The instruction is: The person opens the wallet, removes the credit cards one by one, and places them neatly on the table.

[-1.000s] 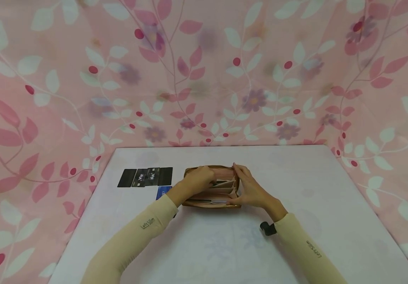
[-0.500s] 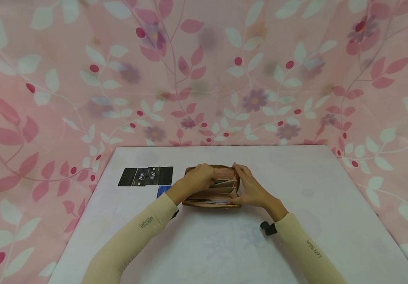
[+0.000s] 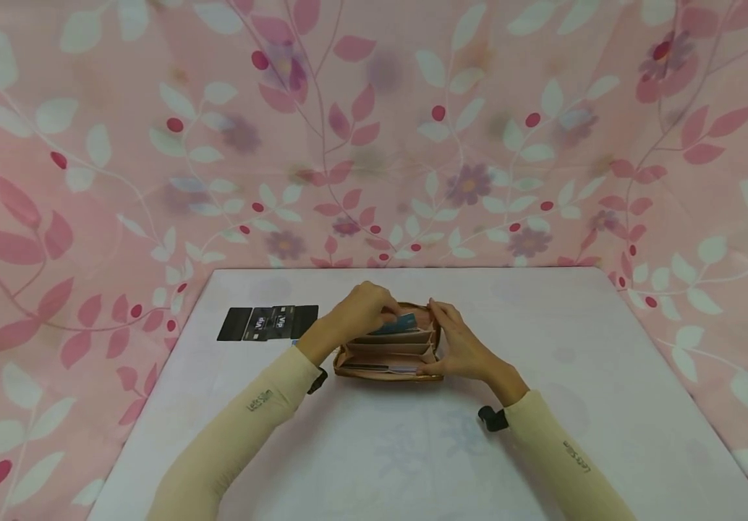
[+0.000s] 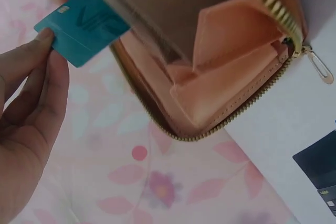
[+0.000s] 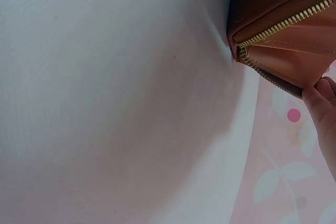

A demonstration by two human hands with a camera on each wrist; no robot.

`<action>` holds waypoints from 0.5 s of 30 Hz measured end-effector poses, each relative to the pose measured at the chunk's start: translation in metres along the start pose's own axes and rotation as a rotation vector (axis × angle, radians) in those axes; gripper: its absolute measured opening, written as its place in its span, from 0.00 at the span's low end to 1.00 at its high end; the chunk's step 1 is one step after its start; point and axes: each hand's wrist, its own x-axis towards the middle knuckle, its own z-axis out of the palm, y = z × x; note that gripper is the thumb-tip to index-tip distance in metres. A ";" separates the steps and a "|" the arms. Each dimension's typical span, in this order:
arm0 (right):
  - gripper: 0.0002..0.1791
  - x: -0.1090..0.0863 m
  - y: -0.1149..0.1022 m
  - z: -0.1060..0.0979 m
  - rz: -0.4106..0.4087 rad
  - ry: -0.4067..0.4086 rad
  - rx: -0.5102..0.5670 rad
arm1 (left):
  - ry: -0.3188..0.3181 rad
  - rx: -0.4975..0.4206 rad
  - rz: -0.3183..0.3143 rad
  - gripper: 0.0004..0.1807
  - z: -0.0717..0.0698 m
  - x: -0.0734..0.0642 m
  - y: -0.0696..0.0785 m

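Note:
A brown zip-around wallet [image 3: 361, 375] lies unzipped on the table, its pink-beige compartments facing up. My left hand [image 3: 364, 312] pinches a teal bank card [image 4: 84, 31] between thumb and fingers. Part of that card stands above the wallet's back compartment; its far end overlaps the divider in the left wrist view. At the wallet's right side, my right hand [image 3: 470, 352] holds the wallet spread, thumb at the front edge and fingers at the back. The right wrist view shows fingers [image 5: 319, 103] gripping the zippered edge. Card edges [image 3: 374, 367] show in the front slot.
Left of the wallet, several black cards [image 3: 270, 323], some marked VIP, lie in a row on the white table [image 3: 543, 318]. A blue card there is almost hidden behind the left forearm. A metal zipper pull [image 4: 318, 66] hangs from the wallet. Floral cloth [image 3: 374, 145] hangs behind the table.
My left hand has risen from inside the wallet, drawing the teal card up into sight. The left forearm now covers most of the blue card. My right hand stays in place.

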 end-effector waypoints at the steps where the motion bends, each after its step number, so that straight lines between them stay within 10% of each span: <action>1: 0.73 0.000 0.000 0.000 -0.001 0.001 0.003 | 0.013 -0.017 -0.004 0.06 -0.002 0.000 -0.002; 15: 0.72 0.001 -0.002 -0.001 0.012 -0.004 0.004 | 0.178 -0.284 -0.182 0.05 -0.015 -0.016 -0.030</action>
